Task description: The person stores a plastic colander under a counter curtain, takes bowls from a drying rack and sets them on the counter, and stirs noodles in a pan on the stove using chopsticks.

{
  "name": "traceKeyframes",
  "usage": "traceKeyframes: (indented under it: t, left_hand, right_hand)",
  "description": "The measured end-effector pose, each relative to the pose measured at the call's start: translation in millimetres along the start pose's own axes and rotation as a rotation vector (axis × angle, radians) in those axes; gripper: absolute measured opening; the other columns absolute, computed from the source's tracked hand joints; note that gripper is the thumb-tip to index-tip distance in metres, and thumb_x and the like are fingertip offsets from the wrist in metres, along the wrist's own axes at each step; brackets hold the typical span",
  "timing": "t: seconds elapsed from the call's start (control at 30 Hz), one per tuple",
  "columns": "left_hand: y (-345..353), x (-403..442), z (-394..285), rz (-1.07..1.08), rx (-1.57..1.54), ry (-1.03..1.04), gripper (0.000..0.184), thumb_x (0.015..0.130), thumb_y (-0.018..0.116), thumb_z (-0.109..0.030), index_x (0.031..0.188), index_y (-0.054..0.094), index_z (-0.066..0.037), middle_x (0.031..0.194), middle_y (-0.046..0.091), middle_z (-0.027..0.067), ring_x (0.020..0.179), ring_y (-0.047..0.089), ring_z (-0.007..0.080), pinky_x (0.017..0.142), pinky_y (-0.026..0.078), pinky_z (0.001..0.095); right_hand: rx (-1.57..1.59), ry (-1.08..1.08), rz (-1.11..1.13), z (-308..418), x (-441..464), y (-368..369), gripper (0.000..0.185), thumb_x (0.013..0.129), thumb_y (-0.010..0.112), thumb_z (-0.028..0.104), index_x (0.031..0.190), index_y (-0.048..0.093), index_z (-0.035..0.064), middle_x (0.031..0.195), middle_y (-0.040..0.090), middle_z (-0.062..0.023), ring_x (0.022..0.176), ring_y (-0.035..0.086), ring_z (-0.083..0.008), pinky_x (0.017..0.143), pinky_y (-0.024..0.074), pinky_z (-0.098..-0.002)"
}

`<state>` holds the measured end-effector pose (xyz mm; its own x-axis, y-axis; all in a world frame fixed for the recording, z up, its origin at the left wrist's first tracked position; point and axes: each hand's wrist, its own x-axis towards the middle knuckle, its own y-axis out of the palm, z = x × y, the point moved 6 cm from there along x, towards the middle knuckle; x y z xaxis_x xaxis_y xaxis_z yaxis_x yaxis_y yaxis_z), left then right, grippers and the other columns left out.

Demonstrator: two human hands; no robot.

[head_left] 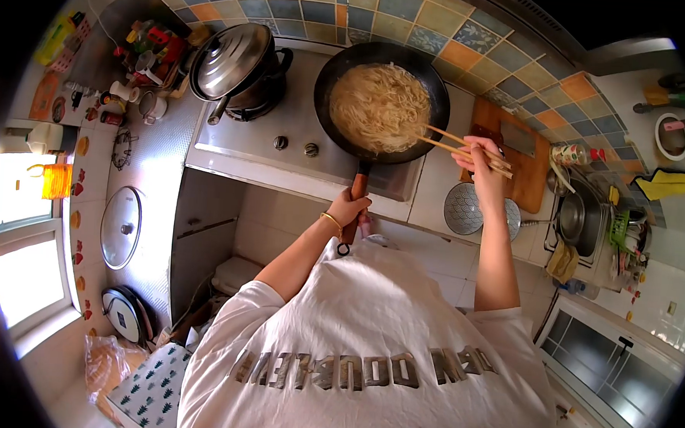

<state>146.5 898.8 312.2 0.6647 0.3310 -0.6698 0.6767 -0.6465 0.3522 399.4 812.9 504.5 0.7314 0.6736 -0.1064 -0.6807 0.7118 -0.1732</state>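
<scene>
The left hand (347,207) was closed around the wooden handle (353,224) of the frying pan (324,120), which sat on the stove (230,137) with noodles (379,107) in it. Right of the pan, the right hand (483,155) gripped wooden chopsticks (456,146), their tips at the noodles' edge, near the cutting board (525,195); the lidded pot (230,62) stood left of the pan.

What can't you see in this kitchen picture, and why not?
- Inside the dark stovetop pot: head view, covered by its shiny domed metal lid.
- Bottom of the round black wok: head view, under thin pale noodles.
- Any flame below it: head view, behind the wok.
- Part of the brown wooden handle: head view, left hand around it.
- Outdoors: head view, window glare.
</scene>
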Motion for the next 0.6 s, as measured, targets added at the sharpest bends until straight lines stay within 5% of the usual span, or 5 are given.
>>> traceKeyframes:
  t: [0.17,0.6]
  left_hand:
    - [0,0,0,0.006,-0.029,0.001,0.027,0.081,0.062,-0.008,0.102,0.048,0.001,0.064,0.053,0.0051,0.048,0.052,0.0145,0.046,0.045,0.0296]
    - [1,-4,-3,-0.014,-0.008,-0.001,0.022,0.08,0.063,-0.009,0.092,0.047,-0.001,0.064,0.052,0.0042,0.05,0.052,0.0134,0.048,0.047,0.0289]
  right_hand:
    - [-0.06,0.098,0.031,-45,-11,15,0.023,0.099,0.047,0.02,0.1,0.056,-0.0019,0.095,0.064,-0.0149,0.084,0.069,-0.0227,0.072,0.0579,-0.0277]
    - [0.263,-0.17,-0.097,-107,42,110,0.023,0.099,0.047,0.019,0.102,0.049,-0.0033,0.096,0.061,-0.0158,0.087,0.068,-0.0245,0.077,0.0559,-0.0305]
